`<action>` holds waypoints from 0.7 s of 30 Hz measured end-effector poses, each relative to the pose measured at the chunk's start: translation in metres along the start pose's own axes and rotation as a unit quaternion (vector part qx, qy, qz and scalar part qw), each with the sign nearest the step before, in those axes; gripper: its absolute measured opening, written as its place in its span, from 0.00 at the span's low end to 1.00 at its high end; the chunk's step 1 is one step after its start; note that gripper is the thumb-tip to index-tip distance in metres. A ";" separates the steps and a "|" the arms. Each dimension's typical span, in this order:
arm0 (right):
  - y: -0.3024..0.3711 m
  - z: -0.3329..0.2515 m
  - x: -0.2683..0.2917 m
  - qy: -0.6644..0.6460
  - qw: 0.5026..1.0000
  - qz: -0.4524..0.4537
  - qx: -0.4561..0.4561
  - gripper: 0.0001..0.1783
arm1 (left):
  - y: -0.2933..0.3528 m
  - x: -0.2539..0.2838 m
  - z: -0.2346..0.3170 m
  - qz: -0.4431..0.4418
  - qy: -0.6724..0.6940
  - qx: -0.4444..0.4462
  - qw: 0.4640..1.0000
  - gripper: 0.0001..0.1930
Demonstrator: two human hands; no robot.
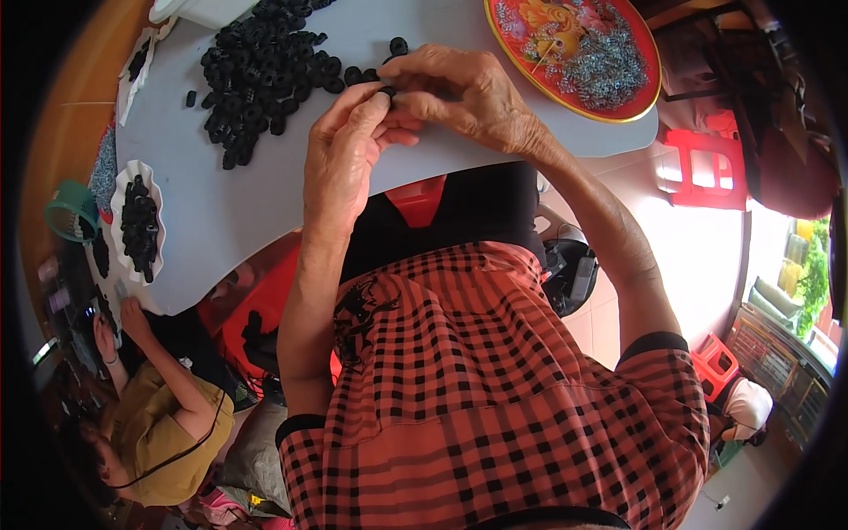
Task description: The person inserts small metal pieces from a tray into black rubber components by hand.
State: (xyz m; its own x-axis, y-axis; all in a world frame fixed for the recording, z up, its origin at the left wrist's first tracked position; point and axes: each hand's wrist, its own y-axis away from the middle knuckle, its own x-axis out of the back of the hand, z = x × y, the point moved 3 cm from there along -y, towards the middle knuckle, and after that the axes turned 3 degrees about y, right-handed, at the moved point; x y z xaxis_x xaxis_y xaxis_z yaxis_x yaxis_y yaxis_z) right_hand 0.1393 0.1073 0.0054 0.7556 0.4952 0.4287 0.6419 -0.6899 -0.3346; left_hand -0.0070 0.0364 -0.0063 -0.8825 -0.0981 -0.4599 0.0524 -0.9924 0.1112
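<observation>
Over the table's near edge, my left hand (pixel 344 155) and my right hand (pixel 473 97) meet at the fingertips. Between them is a small black round part (pixel 387 91), mostly covered by the fingers. My left thumb and forefinger pinch it, and the right fingers close on it from the other side. Whether the right fingers hold a second, smaller piece cannot be made out. Just beyond and to the left lies a heap of black ribbed cylindrical parts (pixel 252 84). A few loose ones, such as a single black part (pixel 398 45), lie beside my fingers.
A red patterned tray (pixel 565 95) of small shiny metal pieces (pixel 609 75) stands at right. At left are a white scalloped dish (pixel 159 212) of black parts and a green round container (pixel 71 212). A person in yellow (pixel 168 442) sits lower left; a red stool (pixel 707 168) stands right.
</observation>
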 end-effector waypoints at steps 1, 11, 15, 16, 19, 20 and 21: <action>0.001 0.003 0.000 -0.069 0.997 0.028 -0.033 0.16 | 0.001 0.000 0.001 0.005 -0.005 0.009 1.000 0.13; -0.011 -0.006 0.012 0.054 0.990 0.064 -0.110 0.11 | 0.020 0.010 0.003 0.015 -0.018 -0.001 1.000 0.12; -0.017 -0.008 0.010 0.211 0.976 -0.020 0.042 0.09 | 0.019 0.009 0.001 0.018 -0.037 -0.009 0.999 0.12; -0.017 -0.007 0.009 0.243 0.968 -0.040 0.056 0.09 | 0.019 0.008 0.001 0.018 -0.034 -0.008 0.999 0.12; -0.021 -0.007 0.008 0.284 0.954 -0.069 0.071 0.10 | 0.020 0.006 0.002 0.019 -0.025 -0.030 0.999 0.12; -0.022 -0.007 0.008 0.292 0.950 -0.079 0.073 0.10 | 0.020 0.006 0.001 0.020 -0.042 -0.035 0.998 0.12; -0.022 -0.007 0.008 0.294 0.950 -0.079 0.073 0.10 | 0.020 0.007 0.001 0.021 -0.059 -0.040 0.997 0.12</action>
State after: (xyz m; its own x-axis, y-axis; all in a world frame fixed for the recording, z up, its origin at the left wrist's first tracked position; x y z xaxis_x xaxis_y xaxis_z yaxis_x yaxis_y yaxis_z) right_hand 0.1305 0.1230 0.0223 0.4727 0.1775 0.8631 0.7851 -0.5297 -0.3210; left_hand -0.0125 0.0163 -0.0065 -0.9274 -0.1350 -0.3490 0.1234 -0.9908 0.0551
